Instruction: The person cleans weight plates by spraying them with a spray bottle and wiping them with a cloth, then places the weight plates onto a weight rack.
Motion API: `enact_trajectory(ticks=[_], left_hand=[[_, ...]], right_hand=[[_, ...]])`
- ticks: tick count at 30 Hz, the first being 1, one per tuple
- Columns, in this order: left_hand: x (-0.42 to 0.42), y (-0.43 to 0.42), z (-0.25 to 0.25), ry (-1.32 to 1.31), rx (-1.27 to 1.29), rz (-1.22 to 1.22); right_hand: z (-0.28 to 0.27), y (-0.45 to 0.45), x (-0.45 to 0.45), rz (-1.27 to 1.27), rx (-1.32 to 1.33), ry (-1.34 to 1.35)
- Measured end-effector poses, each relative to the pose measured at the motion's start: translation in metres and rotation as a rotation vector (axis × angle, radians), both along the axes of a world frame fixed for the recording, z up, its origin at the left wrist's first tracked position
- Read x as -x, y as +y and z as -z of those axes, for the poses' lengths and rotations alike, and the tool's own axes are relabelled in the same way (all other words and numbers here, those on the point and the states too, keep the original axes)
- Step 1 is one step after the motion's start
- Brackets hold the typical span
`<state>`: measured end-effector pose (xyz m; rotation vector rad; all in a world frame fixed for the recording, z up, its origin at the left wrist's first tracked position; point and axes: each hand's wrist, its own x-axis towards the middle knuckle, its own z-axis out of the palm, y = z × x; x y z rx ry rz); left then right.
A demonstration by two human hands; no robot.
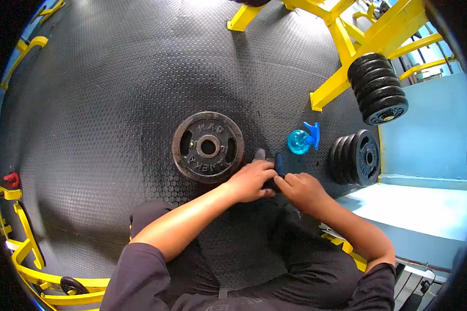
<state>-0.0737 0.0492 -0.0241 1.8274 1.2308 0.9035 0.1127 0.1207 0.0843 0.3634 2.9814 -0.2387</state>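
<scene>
Dark item (271, 184) pinched in both hands (251, 180) (300, 192); blue liquid (297, 143) inside the nearby spray bottle (310, 139)

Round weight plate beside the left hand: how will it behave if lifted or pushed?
Probably rigid and heavy for its size: the plate looks like thick, worn metal. Lying flat, it should drag on the textured floor rather than roll. Its side slots likely offer finger holds.

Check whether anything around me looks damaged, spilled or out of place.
No spill shows. The weight plate beside your left hand has brownish, worn-looking patches around its rim and a small yellow mark. The blue spray bottle sits on the floor near your right hand, perhaps an odd spot.
</scene>
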Motion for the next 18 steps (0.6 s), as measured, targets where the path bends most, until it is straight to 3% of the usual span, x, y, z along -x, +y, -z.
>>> enact_trajectory(ticks=[1, 4, 7, 8, 9, 11, 13, 14, 15, 16, 17, 18], left_hand=[[-0.004, 0.005, 0.000, -0.109, 0.030, 0.058], [-0.003, 0.005, -0.047, -0.205, 0.087, -0.087], [-0.010, -0.003, -0.053, -0.305, 0.007, -0.212], [-0.011, -0.009, -0.061, -0.319, 0.125, -0.302], [-0.012, -0.016, -0.066, -0.332, 0.241, -0.394], [-0.012, -0.023, -0.042, -0.230, 0.176, -0.479], [0.005, -0.031, -0.020, 0.043, 0.514, -0.340], [0.019, -0.035, -0.023, 0.114, 0.580, -0.315], [0.034, -0.037, -0.042, 0.232, 0.637, -0.311], [0.047, -0.037, -0.041, 0.307, 0.652, -0.322], [0.060, -0.037, -0.039, 0.386, 0.665, -0.330], [0.077, -0.038, -0.046, 0.394, 0.656, -0.378]], right_hand=[[-0.019, 0.000, 0.006, 0.048, -0.077, 0.004], [-0.049, 0.012, 0.008, 0.167, -0.175, 0.019], [-0.060, 0.011, 0.013, 0.321, -0.166, 0.008], [-0.051, 0.010, 0.012, 0.465, -0.015, 0.063], [-0.039, 0.009, 0.011, 0.604, 0.137, 0.120], [0.004, 0.004, 0.013, 0.779, 0.313, 0.240], [0.063, -0.006, 0.027, 0.889, 0.480, 0.415], [0.088, -0.016, 0.041, 0.877, 0.424, 0.433], [0.122, -0.026, 0.049, 0.891, 0.634, 0.523], [0.158, -0.036, 0.062, 0.838, 0.592, 0.544], [0.156, -0.051, 0.083, 0.852, 0.594, 0.480], [0.182, -0.057, 0.092, 0.785, 0.358, 0.340]])
